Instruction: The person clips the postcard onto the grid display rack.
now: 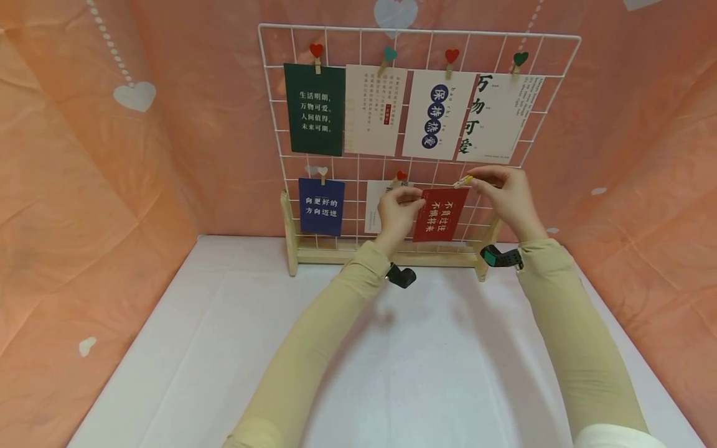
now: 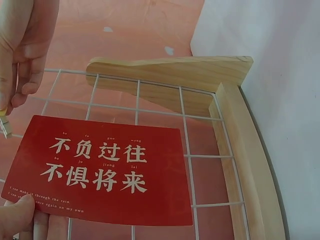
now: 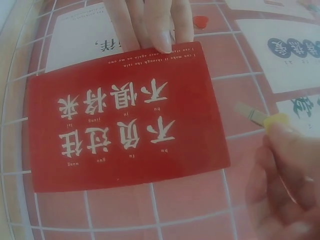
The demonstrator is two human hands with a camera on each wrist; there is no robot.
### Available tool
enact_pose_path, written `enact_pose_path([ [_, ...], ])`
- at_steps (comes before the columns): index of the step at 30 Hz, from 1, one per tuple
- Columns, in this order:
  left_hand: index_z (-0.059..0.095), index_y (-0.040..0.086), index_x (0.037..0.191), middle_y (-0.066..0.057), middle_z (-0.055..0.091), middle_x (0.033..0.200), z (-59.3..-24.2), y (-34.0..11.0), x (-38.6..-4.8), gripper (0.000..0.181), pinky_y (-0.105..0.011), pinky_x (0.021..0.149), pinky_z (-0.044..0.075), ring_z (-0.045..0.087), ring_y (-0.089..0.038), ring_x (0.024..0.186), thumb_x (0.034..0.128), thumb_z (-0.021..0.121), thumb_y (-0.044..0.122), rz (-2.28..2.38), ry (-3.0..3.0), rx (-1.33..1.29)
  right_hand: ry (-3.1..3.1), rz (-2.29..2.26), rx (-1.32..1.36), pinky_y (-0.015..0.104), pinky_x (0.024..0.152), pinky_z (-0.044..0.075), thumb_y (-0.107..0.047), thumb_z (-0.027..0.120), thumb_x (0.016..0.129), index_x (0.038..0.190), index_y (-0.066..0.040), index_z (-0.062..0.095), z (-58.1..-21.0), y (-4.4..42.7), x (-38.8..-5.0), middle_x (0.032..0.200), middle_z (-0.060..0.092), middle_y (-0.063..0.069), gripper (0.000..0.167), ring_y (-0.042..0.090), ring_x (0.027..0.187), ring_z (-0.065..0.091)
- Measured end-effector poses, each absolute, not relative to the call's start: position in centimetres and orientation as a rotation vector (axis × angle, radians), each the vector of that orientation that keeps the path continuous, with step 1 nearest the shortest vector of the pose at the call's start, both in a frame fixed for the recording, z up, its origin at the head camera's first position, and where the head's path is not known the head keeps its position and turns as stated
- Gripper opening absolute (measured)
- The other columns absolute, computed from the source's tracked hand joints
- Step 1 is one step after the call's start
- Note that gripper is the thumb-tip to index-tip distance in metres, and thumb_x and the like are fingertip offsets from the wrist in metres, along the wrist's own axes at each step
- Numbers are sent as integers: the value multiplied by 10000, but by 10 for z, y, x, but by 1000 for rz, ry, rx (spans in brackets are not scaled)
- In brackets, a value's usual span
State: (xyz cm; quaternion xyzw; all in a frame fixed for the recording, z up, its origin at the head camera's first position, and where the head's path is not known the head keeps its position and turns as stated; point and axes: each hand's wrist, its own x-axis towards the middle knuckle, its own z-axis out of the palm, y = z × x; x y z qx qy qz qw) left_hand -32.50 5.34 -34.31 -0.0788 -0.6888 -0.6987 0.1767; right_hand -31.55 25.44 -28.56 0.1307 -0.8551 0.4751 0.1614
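A red card (image 1: 440, 215) with white characters is pinched at its upper left corner by my left hand (image 1: 399, 214), thumb in front. It stands against the lower right part of a white wire grid (image 1: 358, 168). My right hand (image 1: 506, 196) pinches a small wooden clothespin (image 3: 252, 115) by its yellow end (image 3: 276, 120). In the right wrist view the clothespin is apart from the card, a little off its top edge. In the left wrist view the red card (image 2: 102, 170) lies flat in front of the wires.
Several cards hang above under heart clothespins, among them a green card (image 1: 315, 111). Below hang a blue card (image 1: 322, 207) and a white card (image 1: 374, 208), partly behind my left hand. A wooden stand (image 1: 325, 256) carries the grid on a white table (image 1: 241, 348).
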Motion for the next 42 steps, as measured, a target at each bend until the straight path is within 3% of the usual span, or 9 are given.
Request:
enact_pose_path([
  [10,709,-27,943,-111,676,914,-346,54,-329,115,-195,745,534,637,-160,840,829,721,-10,-1973,-1931,-220,-2436,1322,314,185,769,498,-236,617,943,1157,-22,678,-288,251,-320,1084,643,92,309,209,936,602],
  [14,712,-27,939,-112,680,916,-347,54,-330,111,-190,744,530,634,-163,843,829,722,-10,-1936,-1931,-239,-2414,1301,308,163,733,492,-208,638,933,1128,-10,692,-290,250,-322,1048,666,79,283,142,900,616],
  [16,714,-24,935,-110,683,913,-347,55,-330,109,-186,738,529,632,-161,840,828,724,-8,-1918,-1935,-239,-2397,1289,306,142,691,484,-188,651,925,1108,-2,700,-290,250,-322,1025,676,70,266,99,860,620],
  [23,719,-11,932,-97,686,904,-345,58,-332,101,-198,718,534,631,-149,824,832,723,0,-1944,-1909,-224,-2366,1246,298,172,492,351,-177,667,915,1068,-7,721,-288,249,-323,964,672,52,236,179,769,579],
  [25,721,-11,930,-99,689,900,-345,58,-332,99,-199,719,535,634,-150,823,831,724,-1,-1940,-1906,-224,-2357,1238,303,169,475,336,-163,672,910,1053,-3,726,-288,249,-323,948,665,63,221,146,717,540],
  [42,731,1,931,-96,696,900,-343,59,-331,98,-195,708,533,642,-154,819,833,721,0,-1896,-1924,-220,-2340,1158,337,193,481,309,-98,664,909,1013,12,731,-294,245,-327,918,653,135,165,132,628,446],
])
